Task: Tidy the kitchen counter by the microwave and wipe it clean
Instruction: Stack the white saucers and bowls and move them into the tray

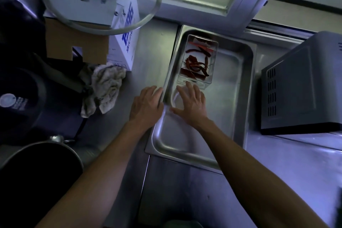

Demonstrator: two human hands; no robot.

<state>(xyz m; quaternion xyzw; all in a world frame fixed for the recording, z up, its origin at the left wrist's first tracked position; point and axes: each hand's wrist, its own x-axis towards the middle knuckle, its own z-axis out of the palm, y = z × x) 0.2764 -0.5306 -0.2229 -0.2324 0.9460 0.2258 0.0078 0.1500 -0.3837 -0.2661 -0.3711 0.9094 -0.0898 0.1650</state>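
— Two big things bound us: the steel counter [185,190] runs wide and bare toward us, and the microwave [303,89] stands on it at the right, just beside the steel tray [248,83].

— How do we sit on the tray?

— Our left hand [146,105] lies on its left rim, fingers curled over the edge and gripping it. Our right hand [192,103] rests flat inside, fingers straight and spread, holding nothing, tips touching the near end of the clear box of dried chillies [199,61], which lies along the tray's left wall at the far end.

— And the left side?

— We have a strip of bare counter between the tray and the crumpled cloth [103,89], which lies against the white carton [125,42]. A dark pot [42,168] crowds the near left corner.
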